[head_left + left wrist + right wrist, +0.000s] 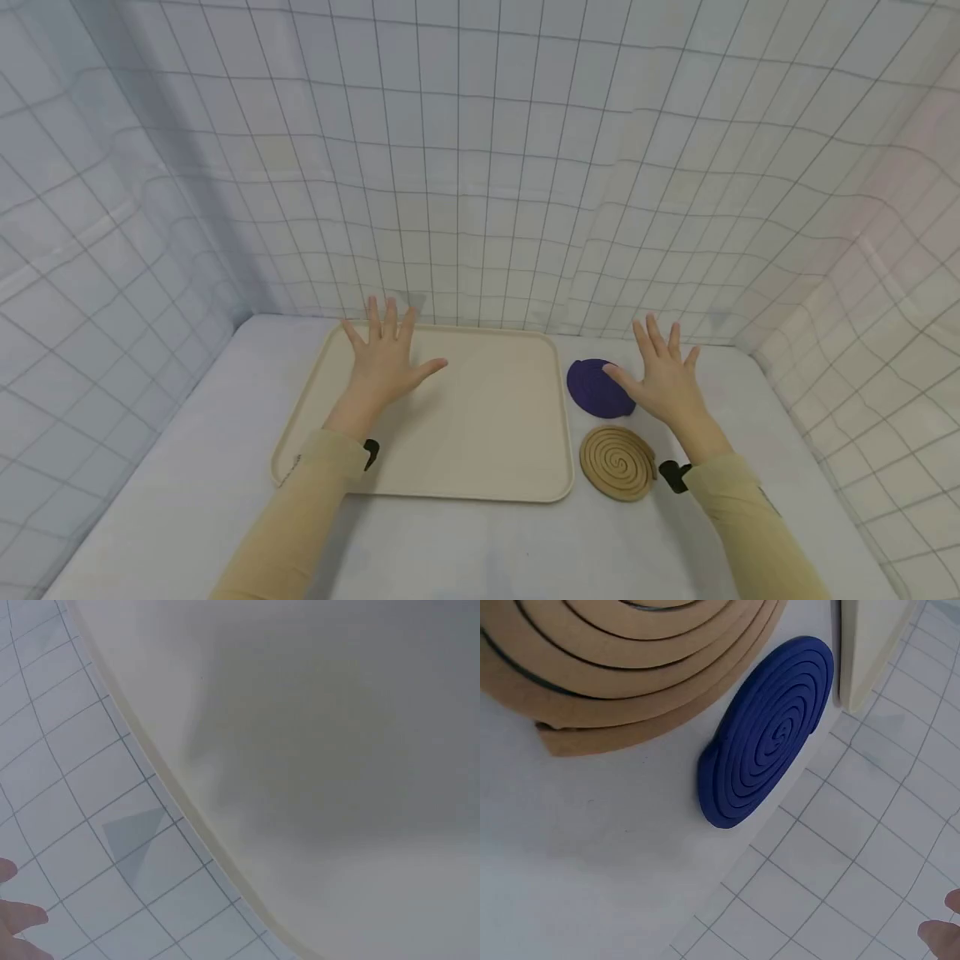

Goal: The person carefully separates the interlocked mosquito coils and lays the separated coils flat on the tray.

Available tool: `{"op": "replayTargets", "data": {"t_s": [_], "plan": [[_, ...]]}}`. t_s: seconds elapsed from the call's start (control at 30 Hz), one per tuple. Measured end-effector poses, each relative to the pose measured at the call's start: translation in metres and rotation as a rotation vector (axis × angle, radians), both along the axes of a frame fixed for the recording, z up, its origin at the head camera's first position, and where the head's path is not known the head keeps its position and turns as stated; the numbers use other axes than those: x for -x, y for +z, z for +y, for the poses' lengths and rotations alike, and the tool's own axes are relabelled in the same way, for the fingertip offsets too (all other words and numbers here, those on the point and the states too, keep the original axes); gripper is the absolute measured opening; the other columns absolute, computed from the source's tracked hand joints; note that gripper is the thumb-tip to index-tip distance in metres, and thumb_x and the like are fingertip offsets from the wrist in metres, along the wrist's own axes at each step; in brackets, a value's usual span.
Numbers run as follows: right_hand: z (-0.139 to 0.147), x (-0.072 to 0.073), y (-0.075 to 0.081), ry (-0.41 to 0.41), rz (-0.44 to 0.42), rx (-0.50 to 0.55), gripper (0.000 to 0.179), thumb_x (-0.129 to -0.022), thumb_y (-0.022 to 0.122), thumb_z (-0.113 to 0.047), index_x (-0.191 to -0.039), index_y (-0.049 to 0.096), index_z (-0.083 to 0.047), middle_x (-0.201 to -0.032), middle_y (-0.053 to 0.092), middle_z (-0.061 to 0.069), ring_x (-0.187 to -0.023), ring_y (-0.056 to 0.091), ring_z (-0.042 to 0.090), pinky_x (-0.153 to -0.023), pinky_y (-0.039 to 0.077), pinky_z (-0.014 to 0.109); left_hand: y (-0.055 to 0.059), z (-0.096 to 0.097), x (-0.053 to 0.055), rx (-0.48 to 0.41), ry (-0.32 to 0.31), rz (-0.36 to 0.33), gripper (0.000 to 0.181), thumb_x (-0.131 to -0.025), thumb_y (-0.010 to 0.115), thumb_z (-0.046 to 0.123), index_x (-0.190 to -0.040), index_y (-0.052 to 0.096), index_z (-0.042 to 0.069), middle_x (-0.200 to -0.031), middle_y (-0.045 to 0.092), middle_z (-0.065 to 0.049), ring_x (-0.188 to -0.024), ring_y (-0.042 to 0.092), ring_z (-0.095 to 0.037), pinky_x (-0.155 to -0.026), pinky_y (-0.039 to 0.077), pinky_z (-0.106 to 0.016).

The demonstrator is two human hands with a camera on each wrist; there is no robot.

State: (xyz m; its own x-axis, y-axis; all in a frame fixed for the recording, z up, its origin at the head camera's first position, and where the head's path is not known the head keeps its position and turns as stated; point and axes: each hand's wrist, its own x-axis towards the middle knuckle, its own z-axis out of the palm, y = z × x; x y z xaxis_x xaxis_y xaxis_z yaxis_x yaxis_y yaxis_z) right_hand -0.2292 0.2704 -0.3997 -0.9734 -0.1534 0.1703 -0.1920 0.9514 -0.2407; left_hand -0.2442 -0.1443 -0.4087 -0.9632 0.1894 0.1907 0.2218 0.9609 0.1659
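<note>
My left hand point(381, 364) hovers over the left part of a cream tray point(480, 417), its fingers spread and holding nothing. On the right, my right hand point(667, 383) is held above the table with fingers spread, its thumb overlapping the edge of a dark blue spiral coil point(596, 389) in the head view. Closer to me lies a tan spiral coil point(617, 463), flat beside the tray's right edge. The right wrist view shows the blue coil point(769, 735) and part of the tan coil point(645, 667) close up. Only fingertips point(22, 916) of the left hand appear in its wrist view.
A white table surface point(510, 550) lies under everything. Grid-patterned white curtains point(480, 167) hang at the back and on both sides, close behind the tray's far edge. Dark wrist-worn pieces point(675, 477) show at both sleeves.
</note>
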Motion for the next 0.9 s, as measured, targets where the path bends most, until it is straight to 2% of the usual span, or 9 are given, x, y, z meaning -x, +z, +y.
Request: {"op": "replayTargets", "data": {"t_s": [0.1,0.3,0.43,0.67,0.8,0.9], "plan": [[0.001,-0.003,-0.003,0.013,0.000,0.009,0.093,-0.093,0.051,-0.064,-0.159,0.011,-0.010,-0.164,0.006,0.020,-0.146,-0.005,0.054,-0.106,-0.003,0.081,0.001,0.005,-0.002,0.003,-0.010,-0.018,0.103,-0.087,0.052,0.073,-0.158,0.015,0.007,-0.163,0.004,-0.027,-0.148,-0.015,-0.047,-0.106,-0.006,-0.080],[0.004,-0.011,-0.013,0.034,-0.008,0.032,0.093,-0.092,0.055,-0.061,-0.158,0.015,-0.008,-0.164,0.009,0.021,-0.146,-0.006,0.054,-0.105,-0.003,0.081,-0.003,0.019,-0.008,-0.001,-0.052,-0.003,0.098,-0.087,0.053,0.072,-0.155,0.027,0.007,-0.163,0.008,-0.025,-0.149,-0.007,-0.048,-0.108,-0.002,-0.079],[0.006,-0.016,-0.020,0.058,-0.009,0.018,0.092,-0.091,0.058,-0.059,-0.156,0.022,-0.004,-0.163,0.013,0.021,-0.145,-0.003,0.055,-0.106,-0.001,0.081,-0.006,0.029,-0.012,0.002,-0.089,0.003,0.095,-0.087,0.054,0.071,-0.154,0.032,0.007,-0.163,0.011,-0.024,-0.149,-0.006,-0.047,-0.108,-0.001,-0.079],[0.007,-0.030,-0.027,0.088,-0.054,0.032,0.089,-0.090,0.061,-0.056,-0.154,0.028,-0.004,-0.163,0.016,0.020,-0.145,0.002,0.057,-0.107,-0.002,0.079,-0.001,0.051,-0.017,0.041,-0.156,0.008,0.085,-0.089,0.053,0.067,-0.150,0.040,0.010,-0.161,0.023,-0.023,-0.149,0.003,-0.049,-0.109,0.002,-0.079],[0.006,-0.038,-0.032,0.112,-0.079,0.027,0.087,-0.089,0.067,-0.050,-0.153,0.031,-0.003,-0.161,0.020,0.022,-0.144,0.007,0.058,-0.105,0.000,0.081,0.001,0.063,-0.020,0.039,-0.189,-0.009,0.077,-0.091,0.054,0.063,-0.147,0.044,0.011,-0.159,0.030,-0.021,-0.150,0.008,-0.047,-0.110,0.005,-0.078],[0.006,-0.044,-0.036,0.127,-0.082,0.033,0.085,-0.087,0.071,-0.044,-0.151,0.034,-0.002,-0.159,0.025,0.024,-0.142,0.013,0.060,-0.104,0.004,0.083,-0.002,0.077,-0.023,0.003,-0.227,-0.044,0.073,-0.093,0.055,0.060,-0.147,0.045,0.012,-0.158,0.033,-0.019,-0.150,0.012,-0.044,-0.112,0.009,-0.076]]}}
